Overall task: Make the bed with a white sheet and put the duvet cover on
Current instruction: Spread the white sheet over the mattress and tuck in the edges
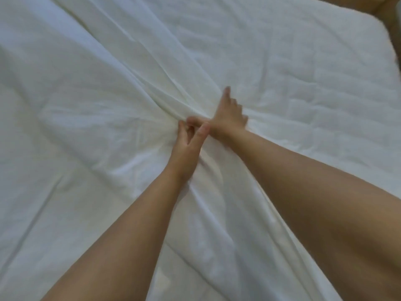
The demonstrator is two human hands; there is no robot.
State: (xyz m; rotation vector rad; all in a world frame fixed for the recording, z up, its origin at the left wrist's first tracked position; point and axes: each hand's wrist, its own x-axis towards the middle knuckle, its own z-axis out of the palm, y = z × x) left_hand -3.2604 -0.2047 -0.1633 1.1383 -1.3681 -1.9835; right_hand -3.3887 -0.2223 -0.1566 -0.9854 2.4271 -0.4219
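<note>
Arms (303, 170) outstretched, left hand (188, 137), right hand (227, 119) on sheet (104, 88)

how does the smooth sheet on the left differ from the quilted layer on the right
The sheet is smooth, with long creases running to where the left hand pinches it; the quilted layer shows stitched squares and no such gathers. The sheet lies on the left; the quilted layer lies uncovered on the right. Both are white.

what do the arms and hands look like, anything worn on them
The left forearm and right forearm are bare, no sleeves in view. The left hand and right hand show no gloves, watch or bracelet; blur hides any thin ring.
</note>
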